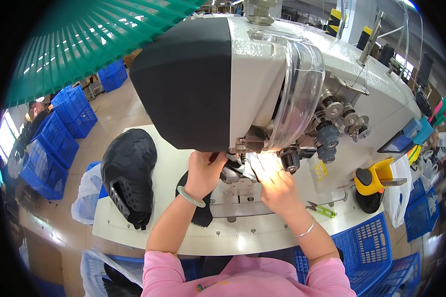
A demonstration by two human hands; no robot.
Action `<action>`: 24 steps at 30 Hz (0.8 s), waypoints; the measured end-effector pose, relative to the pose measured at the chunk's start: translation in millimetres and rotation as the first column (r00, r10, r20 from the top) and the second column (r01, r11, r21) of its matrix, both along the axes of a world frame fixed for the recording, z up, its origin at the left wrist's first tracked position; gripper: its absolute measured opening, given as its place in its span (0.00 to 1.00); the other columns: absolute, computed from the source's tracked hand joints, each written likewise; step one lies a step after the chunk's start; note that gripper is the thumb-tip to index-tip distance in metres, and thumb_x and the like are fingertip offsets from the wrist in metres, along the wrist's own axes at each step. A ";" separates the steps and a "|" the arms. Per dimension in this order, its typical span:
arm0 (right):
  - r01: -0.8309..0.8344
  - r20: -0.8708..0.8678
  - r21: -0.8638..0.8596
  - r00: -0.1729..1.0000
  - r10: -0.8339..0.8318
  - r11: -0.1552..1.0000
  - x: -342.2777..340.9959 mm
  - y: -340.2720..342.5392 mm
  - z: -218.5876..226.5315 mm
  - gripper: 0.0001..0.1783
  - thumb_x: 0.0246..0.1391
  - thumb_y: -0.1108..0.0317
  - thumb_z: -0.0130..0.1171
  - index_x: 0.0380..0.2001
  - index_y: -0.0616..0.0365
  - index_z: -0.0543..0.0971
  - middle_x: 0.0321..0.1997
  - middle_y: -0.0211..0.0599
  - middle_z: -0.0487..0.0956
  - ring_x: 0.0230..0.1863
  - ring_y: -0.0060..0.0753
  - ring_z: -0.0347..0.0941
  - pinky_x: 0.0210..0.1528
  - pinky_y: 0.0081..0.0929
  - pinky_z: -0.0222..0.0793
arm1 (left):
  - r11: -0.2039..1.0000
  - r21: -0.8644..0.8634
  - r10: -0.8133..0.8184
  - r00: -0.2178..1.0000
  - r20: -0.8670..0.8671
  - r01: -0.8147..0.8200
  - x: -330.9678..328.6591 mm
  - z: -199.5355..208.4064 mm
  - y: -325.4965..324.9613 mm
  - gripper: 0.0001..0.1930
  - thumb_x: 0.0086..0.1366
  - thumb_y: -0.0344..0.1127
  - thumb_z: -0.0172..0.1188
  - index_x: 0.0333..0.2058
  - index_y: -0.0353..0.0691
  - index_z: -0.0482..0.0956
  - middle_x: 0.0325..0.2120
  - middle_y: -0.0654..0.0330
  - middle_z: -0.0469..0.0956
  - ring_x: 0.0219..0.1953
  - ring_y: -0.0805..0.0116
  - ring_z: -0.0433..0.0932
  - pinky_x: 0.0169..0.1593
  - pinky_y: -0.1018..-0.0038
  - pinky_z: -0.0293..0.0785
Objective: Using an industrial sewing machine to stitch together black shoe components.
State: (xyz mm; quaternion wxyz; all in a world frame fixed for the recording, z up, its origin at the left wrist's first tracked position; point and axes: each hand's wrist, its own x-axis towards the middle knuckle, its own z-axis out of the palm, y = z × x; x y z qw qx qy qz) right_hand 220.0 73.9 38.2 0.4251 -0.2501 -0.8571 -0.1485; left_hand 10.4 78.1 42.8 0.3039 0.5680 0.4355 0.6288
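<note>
A large white sewing machine [262,64] with a dark front cover stands over a pale work table [243,242]. My left hand [205,173] is at the left of the needle area, fingers curled, their tips partly hidden by the machine head. A black fabric piece [202,215] lies under my left wrist. My right hand [277,188] is closed, with its fingertips on a light-coloured fabric piece [249,166] beside the needle area. Bright lamp light washes out part of that fabric. Green-handled thread snips [325,211] lie right of my right wrist.
A stack of black shaped pieces [129,173] sits on the table's left. A yellow holder [376,177] stands at the right edge. Blue crates [366,242] are below right and along the left floor [42,171]. A green slatted shade [94,44] hangs upper left.
</note>
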 end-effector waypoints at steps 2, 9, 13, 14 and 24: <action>-0.007 -0.018 0.024 1.000 0.007 1.000 -2.9 3.3 -0.9 0.31 0.35 0.80 0.56 0.51 0.67 0.77 0.42 0.46 0.78 0.47 0.52 0.73 0.62 0.51 0.65 | 0.999 0.008 0.032 0.999 -0.006 -0.032 1.3 -1.3 -0.2 0.05 0.60 0.25 0.58 0.35 0.30 0.77 0.20 0.64 0.74 0.23 0.78 0.66 0.28 0.76 0.65; -0.079 -0.111 0.021 0.990 0.081 0.997 -7.1 20.2 -3.7 0.30 0.31 0.81 0.57 0.47 0.66 0.79 0.37 0.46 0.77 0.40 0.48 0.74 0.51 0.45 0.71 | 0.991 0.075 0.106 0.994 0.023 -0.108 3.2 -2.7 5.5 0.04 0.59 0.23 0.58 0.33 0.30 0.78 0.19 0.61 0.76 0.22 0.78 0.68 0.27 0.76 0.65; -0.044 -0.078 -0.013 0.996 0.042 0.999 -5.1 33.0 -12.8 0.30 0.28 0.80 0.58 0.45 0.63 0.80 0.34 0.42 0.78 0.34 0.44 0.73 0.46 0.40 0.72 | 0.989 0.084 0.118 0.990 0.073 -0.124 4.9 4.1 6.0 0.05 0.58 0.21 0.58 0.33 0.29 0.79 0.20 0.62 0.78 0.24 0.77 0.74 0.29 0.77 0.70; -0.040 -0.081 -0.011 0.996 0.039 0.999 -3.2 33.8 -13.6 0.30 0.28 0.80 0.58 0.45 0.63 0.80 0.34 0.42 0.78 0.34 0.44 0.73 0.46 0.40 0.72 | 0.989 0.086 0.114 0.991 0.071 -0.120 5.7 5.4 6.0 0.05 0.58 0.21 0.58 0.33 0.29 0.79 0.20 0.62 0.78 0.24 0.77 0.74 0.29 0.77 0.70; 0.074 -0.014 -0.051 0.997 -0.075 0.996 7.4 42.1 -24.9 0.23 0.32 0.75 0.61 0.39 0.60 0.81 0.34 0.42 0.76 0.40 0.45 0.74 0.41 0.41 0.74 | 1.000 0.028 -0.007 0.996 -0.084 0.009 3.6 8.9 11.7 0.10 0.62 0.19 0.54 0.43 0.28 0.76 0.40 0.56 0.79 0.42 0.68 0.76 0.45 0.72 0.73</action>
